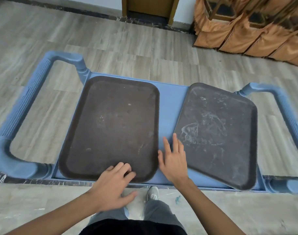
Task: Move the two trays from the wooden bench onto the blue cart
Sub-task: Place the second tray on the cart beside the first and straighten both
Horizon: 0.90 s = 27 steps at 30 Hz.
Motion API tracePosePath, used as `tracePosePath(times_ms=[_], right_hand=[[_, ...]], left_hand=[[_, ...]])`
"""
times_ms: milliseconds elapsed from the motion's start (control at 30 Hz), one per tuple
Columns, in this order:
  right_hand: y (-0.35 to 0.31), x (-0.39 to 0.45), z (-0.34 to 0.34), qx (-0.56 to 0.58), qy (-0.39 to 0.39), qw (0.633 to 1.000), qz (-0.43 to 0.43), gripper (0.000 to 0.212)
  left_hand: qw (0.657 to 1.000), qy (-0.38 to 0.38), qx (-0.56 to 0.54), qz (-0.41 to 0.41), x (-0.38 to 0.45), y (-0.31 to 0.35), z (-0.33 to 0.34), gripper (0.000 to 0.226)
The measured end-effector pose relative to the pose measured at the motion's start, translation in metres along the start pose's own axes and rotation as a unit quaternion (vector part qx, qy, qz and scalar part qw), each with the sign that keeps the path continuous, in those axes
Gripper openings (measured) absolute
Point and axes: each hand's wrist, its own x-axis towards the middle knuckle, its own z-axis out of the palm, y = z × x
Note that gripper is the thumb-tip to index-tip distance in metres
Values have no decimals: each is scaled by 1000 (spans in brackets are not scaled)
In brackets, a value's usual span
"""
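Both trays lie on the top of the blue cart [172, 106], with a strip of bare blue surface between them. The left hand [113, 189] hovers at the near edge of the left tray [111, 128], its fingers loosely curled and a little apart, the fingertips [126, 167] over the tray's near rim and the thumb below that rim; whether they press on the tray or only hang above it cannot be told, and the hand grips nothing. This tray stretches away from the left hand, squared with the cart. The right hand [174, 161] is spread flat with the fingers fanned out, over the blue strip between the trays, closing on nothing. The left tray's near right corner lies just to the left of this hand, and the right tray [217, 133] lies just to its right, its near left edge passing under or beside the outer fingers; contact cannot be judged. The right tray is turned at an angle to the cart, its near corner reaching the cart's front edge, beyond the right forearm. The cart's looped handles [28, 102] stand well out to either side of the hands. Below the hands, grey trousers and a grey shoe [153, 192] show against the pale floor [43, 200].
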Motion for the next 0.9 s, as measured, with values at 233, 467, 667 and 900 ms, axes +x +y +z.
tracePosePath(times_ms=[233,467,667,900], right_hand=[[138,-3,-41,0,60,984,169,54],[286,6,-69,1,63,961,268,58],[321,18,-65,99,8,968,231,63],[323,18,-54,108,21,980,167,82]], left_hand=[[993,-22,-20,112,135,63,-4,61],[987,19,-57,-149,239,103,25,54],[962,-35,7,-270,264,106,40,61],[943,-8,-35,-330,249,124,47,63]])
